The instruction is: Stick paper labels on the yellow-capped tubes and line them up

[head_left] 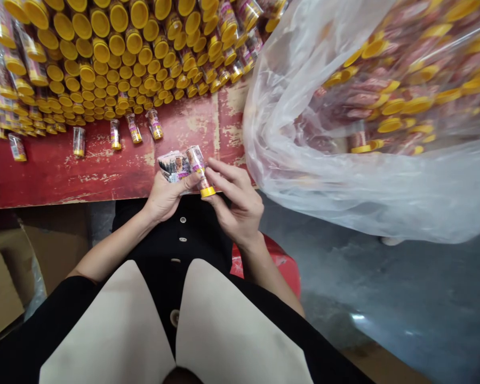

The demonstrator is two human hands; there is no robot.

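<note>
Cardboard: open brown boxes (4,290) stood at the far left, below the surface.
Surface: worn red paint (44,184), chipped to cream in patches.
Stacked tubes: a large heap of clear tubes (102,50), yellow caps facing the person, covered its back.
Loose tubes: several (133,128) lay in a scattered row in front.
Left hand: the hand (162,194) pinched a fanned bunch of printed slips (171,164), its thumb against one tube.
Held tube: this clear tube (195,156) tilted between both hands at the surface's front edge, yellow cap down.
Right hand: the hand (240,205) curved around the cap end, fingers parted; I couldn't tell how firmly it gripped.
Stool: a red seat (284,261) showed beneath the right forearm.
Bag: a translucent plastic bag (344,186) bulged with more yellow-capped tubes, partly blurred.
</note>
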